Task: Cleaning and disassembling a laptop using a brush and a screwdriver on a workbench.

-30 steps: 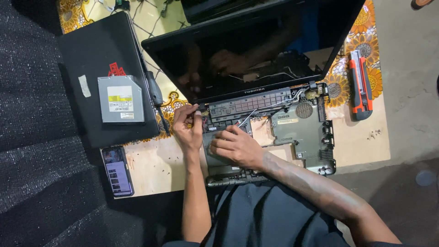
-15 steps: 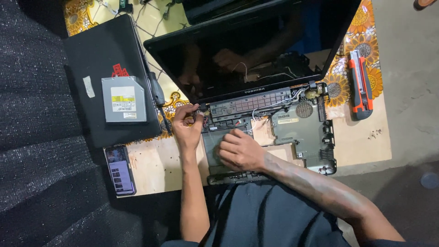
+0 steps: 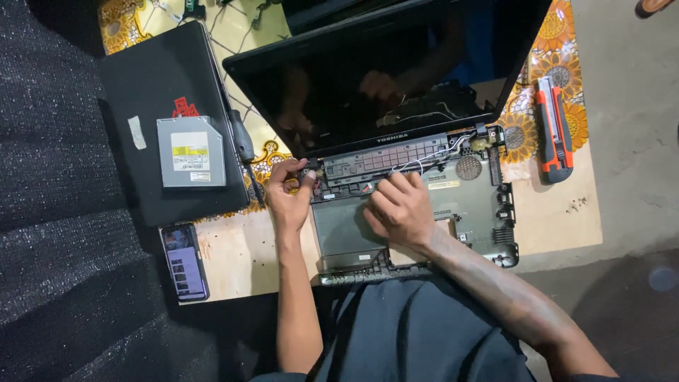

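My left hand (image 3: 288,198) pinches the left hinge corner of the opened laptop base (image 3: 474,201) at mid-desk, fingers clenched on its edge. My right hand (image 3: 399,209) rests curled over the exposed interior, fingertips on the white wires (image 3: 431,157); whether they grip anything I cannot tell. A silver optical drive (image 3: 191,151) lies atop the closed black laptop (image 3: 152,85) near the desk's left edge.

Showing glossy black screen (image 3: 396,78) over matt grey plastic laptop base (image 3: 474,205); brushed-metal optical drive (image 3: 191,151) lying on matt black lid (image 3: 159,78); bare pale wooden board (image 3: 559,212) edging right, patterned cloth (image 3: 559,64) beneath.
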